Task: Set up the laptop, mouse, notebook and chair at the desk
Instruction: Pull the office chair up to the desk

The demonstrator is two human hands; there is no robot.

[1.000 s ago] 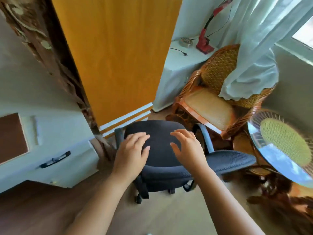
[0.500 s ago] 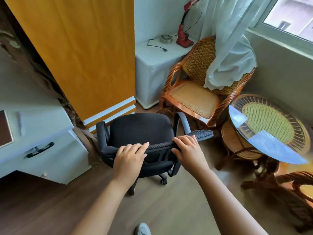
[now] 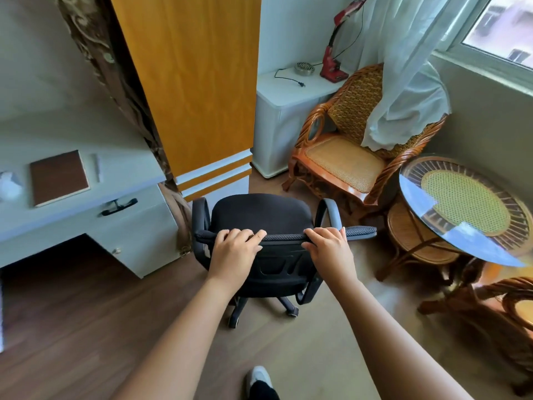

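Gripping backrest top, both hands [image 3: 235, 249] [image 3: 328, 248]; chair [image 3: 261, 215] facing away.

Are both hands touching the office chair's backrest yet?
Touching. The head view shows the left hand and right hand with fingers curled over the top edge of the office chair backrest.

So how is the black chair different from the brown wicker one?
The black fabric office chair rolls on wheels; the brown woven wicker armchair stands on fixed legs. Both hands, left hand and right hand, hold the black chair's backrest; a white curtain drapes over the wicker one. Both have armrests.
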